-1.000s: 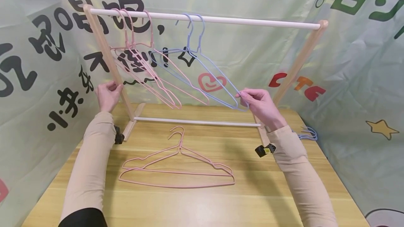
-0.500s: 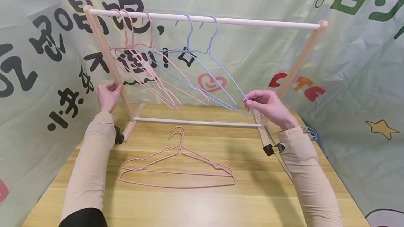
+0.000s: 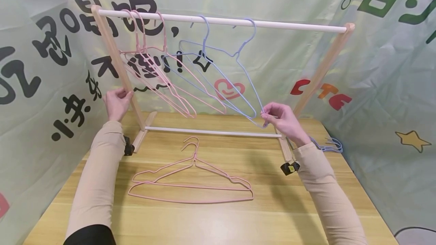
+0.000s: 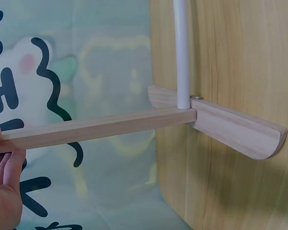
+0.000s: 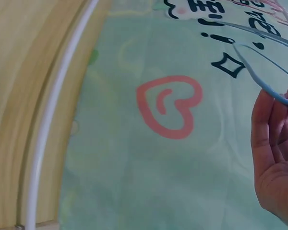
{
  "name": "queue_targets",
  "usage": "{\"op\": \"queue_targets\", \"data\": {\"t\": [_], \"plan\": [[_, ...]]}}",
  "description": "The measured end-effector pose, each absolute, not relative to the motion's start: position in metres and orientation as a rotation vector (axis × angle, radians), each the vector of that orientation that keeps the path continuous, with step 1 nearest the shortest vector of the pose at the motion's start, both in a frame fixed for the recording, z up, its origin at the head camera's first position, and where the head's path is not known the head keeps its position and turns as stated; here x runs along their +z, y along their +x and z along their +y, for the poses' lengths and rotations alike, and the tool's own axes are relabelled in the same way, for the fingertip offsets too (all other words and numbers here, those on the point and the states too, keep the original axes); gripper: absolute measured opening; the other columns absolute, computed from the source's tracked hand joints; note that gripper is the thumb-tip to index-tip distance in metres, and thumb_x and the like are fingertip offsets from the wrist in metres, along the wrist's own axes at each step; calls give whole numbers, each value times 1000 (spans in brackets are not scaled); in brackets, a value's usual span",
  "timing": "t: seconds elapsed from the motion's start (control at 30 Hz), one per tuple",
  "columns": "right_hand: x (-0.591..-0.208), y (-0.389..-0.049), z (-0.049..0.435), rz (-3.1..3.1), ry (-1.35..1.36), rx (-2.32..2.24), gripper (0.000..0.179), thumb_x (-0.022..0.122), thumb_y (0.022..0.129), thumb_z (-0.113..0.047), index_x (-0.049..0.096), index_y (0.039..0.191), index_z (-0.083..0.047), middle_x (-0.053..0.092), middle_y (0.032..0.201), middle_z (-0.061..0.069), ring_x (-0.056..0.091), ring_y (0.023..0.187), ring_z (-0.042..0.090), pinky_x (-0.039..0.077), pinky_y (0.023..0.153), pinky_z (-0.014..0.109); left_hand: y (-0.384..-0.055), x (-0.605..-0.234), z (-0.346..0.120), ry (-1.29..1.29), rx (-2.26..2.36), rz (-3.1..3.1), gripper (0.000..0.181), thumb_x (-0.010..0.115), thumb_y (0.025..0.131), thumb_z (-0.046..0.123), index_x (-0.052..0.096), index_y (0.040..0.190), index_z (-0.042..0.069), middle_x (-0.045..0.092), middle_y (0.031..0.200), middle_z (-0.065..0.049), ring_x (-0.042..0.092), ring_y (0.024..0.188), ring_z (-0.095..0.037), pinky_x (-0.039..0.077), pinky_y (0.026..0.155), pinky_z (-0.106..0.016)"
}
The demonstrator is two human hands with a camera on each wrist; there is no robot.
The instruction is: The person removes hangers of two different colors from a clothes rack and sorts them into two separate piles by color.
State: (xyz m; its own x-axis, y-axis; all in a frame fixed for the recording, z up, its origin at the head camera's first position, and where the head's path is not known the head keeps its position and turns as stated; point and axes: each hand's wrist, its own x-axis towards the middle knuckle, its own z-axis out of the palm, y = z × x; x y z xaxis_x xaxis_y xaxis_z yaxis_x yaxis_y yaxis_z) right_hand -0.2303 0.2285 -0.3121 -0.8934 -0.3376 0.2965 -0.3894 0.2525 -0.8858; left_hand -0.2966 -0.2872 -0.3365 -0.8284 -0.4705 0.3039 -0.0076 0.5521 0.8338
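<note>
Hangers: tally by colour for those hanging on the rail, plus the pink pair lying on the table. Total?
Pink hangers on the rail: 3
Blue hangers on the rail: 2
Pink pair on the table: 2
Total: 7

Not included: the blue bundle at far right, overlapping and partly hidden, so not countable.

A pale green fabric backdrop (image 3: 289, 56) fills the back and both sides, printed with bold black characters (image 3: 63, 129) at left, green ones at upper right and a yellow star (image 3: 413, 141) at right. Below, a wood-grain table (image 3: 190, 222) gleams softly at lower centre.
</note>
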Motion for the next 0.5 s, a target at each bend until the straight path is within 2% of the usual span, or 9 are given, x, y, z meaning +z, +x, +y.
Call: {"op": "queue_targets", "data": {"t": [0.3,0.5], "plan": [[-322,-232,221,-2408,639,1762,9,61,95,6,56,96,14,64,81,-11,66,65,10,58,66,26,-297,-339,-287,372,-1220,-2280,35,66,96,20,70,125,2,71,120,-21,71,112,-30,53,101,-38],[-327,-233,217,-2324,640,1842,6,63,95,3,61,92,7,66,82,-10,65,68,9,59,65,25,-296,-338,-287,358,-1243,-2274,36,65,96,18,68,127,0,70,122,-23,69,115,-36,52,104,-42]]}}
